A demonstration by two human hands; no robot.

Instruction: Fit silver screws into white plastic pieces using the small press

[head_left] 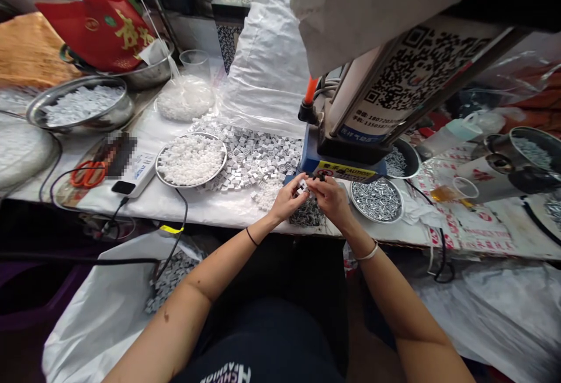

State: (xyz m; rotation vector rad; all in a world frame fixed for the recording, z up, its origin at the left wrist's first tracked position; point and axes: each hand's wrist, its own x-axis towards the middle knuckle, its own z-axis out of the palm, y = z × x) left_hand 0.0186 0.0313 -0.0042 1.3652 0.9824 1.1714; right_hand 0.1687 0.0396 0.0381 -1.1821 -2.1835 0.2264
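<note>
At the foot of a blue press [342,164], my two hands nearly meet. My left hand [288,200] is closed, pinching a small white block-shaped part [301,186] between thumb and fingers. Close beside it, my right hand [332,200] has its fingers drawn together at the press's working point; what they hold, if anything, is too small to make out. Under my hands lies a pile of small dark metal pieces [307,213]. Left of them are a little heap of white bits [267,196] and a broad spread of small grey-white plastic blocks [258,158].
A dish of white pieces [190,161] stands left, near orange-handled scissors [89,173] and a white device [135,173]. On the right are a bowl of metal pins [377,199] and a cup [465,187]. White cloth hangs over the press; a cable dangles off the front edge.
</note>
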